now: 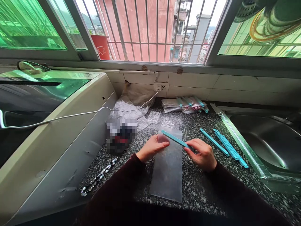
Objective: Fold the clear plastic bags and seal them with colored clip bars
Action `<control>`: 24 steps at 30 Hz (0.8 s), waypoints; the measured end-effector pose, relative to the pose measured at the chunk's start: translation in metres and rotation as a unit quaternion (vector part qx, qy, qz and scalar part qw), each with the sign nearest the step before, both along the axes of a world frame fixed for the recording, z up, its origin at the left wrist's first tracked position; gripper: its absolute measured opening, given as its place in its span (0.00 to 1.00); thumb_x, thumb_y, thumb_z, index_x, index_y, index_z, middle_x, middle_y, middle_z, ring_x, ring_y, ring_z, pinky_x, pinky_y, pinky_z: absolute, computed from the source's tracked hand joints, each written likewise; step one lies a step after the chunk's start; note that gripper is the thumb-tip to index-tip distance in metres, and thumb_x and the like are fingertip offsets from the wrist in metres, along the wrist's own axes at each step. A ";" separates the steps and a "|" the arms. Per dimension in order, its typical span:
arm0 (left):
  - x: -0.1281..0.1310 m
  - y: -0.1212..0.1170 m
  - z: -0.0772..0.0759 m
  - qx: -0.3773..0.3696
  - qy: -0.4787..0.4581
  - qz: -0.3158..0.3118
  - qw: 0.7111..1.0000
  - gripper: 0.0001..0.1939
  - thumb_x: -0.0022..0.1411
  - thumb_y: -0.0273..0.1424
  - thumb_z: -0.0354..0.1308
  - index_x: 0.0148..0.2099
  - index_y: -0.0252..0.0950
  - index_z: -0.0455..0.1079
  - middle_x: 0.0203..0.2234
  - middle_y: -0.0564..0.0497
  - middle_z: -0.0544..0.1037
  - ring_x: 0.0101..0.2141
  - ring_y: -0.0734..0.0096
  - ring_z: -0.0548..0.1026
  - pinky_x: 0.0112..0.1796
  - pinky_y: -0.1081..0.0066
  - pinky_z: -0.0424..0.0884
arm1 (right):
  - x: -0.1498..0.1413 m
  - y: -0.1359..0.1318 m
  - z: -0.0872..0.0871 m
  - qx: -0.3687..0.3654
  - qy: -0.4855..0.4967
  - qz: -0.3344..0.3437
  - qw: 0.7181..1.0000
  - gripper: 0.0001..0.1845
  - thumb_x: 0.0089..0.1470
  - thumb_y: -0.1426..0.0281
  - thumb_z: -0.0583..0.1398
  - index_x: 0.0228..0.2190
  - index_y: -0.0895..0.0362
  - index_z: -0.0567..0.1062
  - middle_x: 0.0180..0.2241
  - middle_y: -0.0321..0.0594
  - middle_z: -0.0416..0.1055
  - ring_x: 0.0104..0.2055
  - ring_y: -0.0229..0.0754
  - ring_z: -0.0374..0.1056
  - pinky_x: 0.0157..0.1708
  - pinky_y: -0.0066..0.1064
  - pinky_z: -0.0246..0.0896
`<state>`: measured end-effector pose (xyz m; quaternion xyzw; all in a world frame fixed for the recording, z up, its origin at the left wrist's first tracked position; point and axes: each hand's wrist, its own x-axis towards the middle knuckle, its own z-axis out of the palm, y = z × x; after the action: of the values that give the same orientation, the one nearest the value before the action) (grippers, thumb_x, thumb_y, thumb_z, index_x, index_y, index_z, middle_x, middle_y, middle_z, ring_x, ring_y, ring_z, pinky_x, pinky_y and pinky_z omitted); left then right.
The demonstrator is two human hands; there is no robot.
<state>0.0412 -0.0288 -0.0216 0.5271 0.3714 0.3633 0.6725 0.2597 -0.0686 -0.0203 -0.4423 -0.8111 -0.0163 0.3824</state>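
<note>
A clear plastic bag (168, 169) lies flat on the speckled granite counter (207, 191) in front of me. My left hand (152, 147) pinches the bag's top left edge, fingers closed on it. My right hand (202, 154) grips a teal sealing strip (176, 139), which slants from the bag's upper left corner down to my right fingers. Several more teal strips (227, 146) lie loose on the counter to the right of my right hand.
A pile of sealed packets with teal strips (185, 105) rests by the back wall. Crumpled clear bags (131, 110) and a blurred dark object (121, 133) lie left. A beaded string (97, 177) lies by a white appliance (58, 131). A steel sink (270, 141) is right.
</note>
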 end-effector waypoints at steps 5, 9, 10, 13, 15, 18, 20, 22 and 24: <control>-0.001 0.000 -0.001 -0.028 0.023 -0.056 0.998 0.22 0.43 0.42 0.64 0.35 0.30 0.69 0.16 0.58 0.63 0.17 0.83 0.57 0.20 0.77 0.50 | 0.002 0.000 0.001 0.006 0.016 -0.008 1.000 0.05 0.51 0.69 0.58 0.31 0.54 0.75 0.27 0.41 0.73 0.30 0.42 0.68 0.30 0.33 0.65; -0.002 0.000 -0.002 -0.032 0.000 -0.057 0.998 0.22 0.43 0.42 0.64 0.35 0.30 0.69 0.16 0.58 0.63 0.17 0.82 0.57 0.20 0.77 0.51 | 0.004 0.000 -0.001 0.001 -0.003 -0.003 1.000 0.06 0.51 0.69 0.58 0.33 0.54 0.75 0.28 0.40 0.72 0.30 0.41 0.68 0.30 0.32 0.64; -0.002 0.000 -0.002 -0.029 -0.006 -0.054 0.998 0.21 0.44 0.42 0.64 0.34 0.30 0.69 0.17 0.57 0.64 0.18 0.82 0.58 0.21 0.77 0.52 | 0.004 0.000 -0.001 0.001 -0.007 0.002 1.000 0.06 0.51 0.70 0.59 0.33 0.54 0.75 0.28 0.40 0.72 0.30 0.41 0.67 0.30 0.32 0.64; -0.002 0.000 -0.004 -0.039 -0.053 -0.023 0.998 0.21 0.48 0.47 0.60 0.30 0.30 0.68 0.18 0.56 0.64 0.19 0.80 0.58 0.22 0.76 0.53 | 0.005 0.000 -0.003 0.006 -0.014 0.009 1.000 0.06 0.51 0.71 0.59 0.34 0.54 0.75 0.28 0.40 0.71 0.31 0.41 0.66 0.30 0.31 0.63; -0.001 0.001 -0.008 -0.056 -0.089 0.014 0.994 0.24 0.51 0.51 0.55 0.28 0.31 0.67 0.18 0.55 0.63 0.20 0.79 0.58 0.22 0.75 0.54 | 0.005 0.000 -0.003 0.012 -0.019 0.006 1.000 0.06 0.51 0.71 0.59 0.33 0.54 0.75 0.28 0.40 0.71 0.31 0.41 0.66 0.30 0.32 0.62; -0.001 0.003 -0.013 -0.051 -0.080 0.040 0.995 0.26 0.53 0.54 0.50 0.25 0.33 0.66 0.19 0.54 0.65 0.20 0.77 0.59 0.23 0.73 0.56 | 0.004 0.001 -0.003 0.019 -0.026 -0.002 0.999 0.06 0.51 0.71 0.59 0.33 0.54 0.75 0.28 0.41 0.71 0.32 0.42 0.64 0.31 0.33 0.62; -0.001 0.004 -0.016 -0.035 -0.054 0.051 0.997 0.26 0.53 0.53 0.50 0.24 0.33 0.65 0.18 0.53 0.66 0.21 0.76 0.60 0.24 0.73 0.56 | 0.004 0.001 -0.002 0.024 -0.022 -0.004 0.999 0.06 0.51 0.71 0.59 0.33 0.55 0.75 0.28 0.41 0.71 0.31 0.42 0.64 0.31 0.33 0.62; -0.001 0.005 -0.017 -0.035 -0.048 0.069 0.996 0.26 0.53 0.54 0.51 0.24 0.33 0.66 0.19 0.53 0.67 0.21 0.76 0.61 0.24 0.73 0.57 | 0.004 0.001 -0.002 0.030 -0.017 -0.005 0.999 0.06 0.51 0.70 0.60 0.33 0.56 0.75 0.28 0.41 0.71 0.31 0.41 0.63 0.31 0.33 0.62; 0.000 0.005 -0.015 -0.063 -0.065 0.081 0.993 0.27 0.51 0.55 0.51 0.25 0.33 0.67 0.19 0.52 0.68 0.21 0.76 0.62 0.24 0.73 0.58 | 0.005 0.001 -0.002 0.035 -0.018 -0.007 0.999 0.07 0.51 0.70 0.60 0.34 0.56 0.76 0.27 0.41 0.71 0.30 0.41 0.63 0.30 0.33 0.61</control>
<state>0.0410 -0.0236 -0.0370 0.4271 0.3904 0.4265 0.6952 0.2646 -0.0674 -0.0219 -0.4343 -0.8137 -0.0551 0.3824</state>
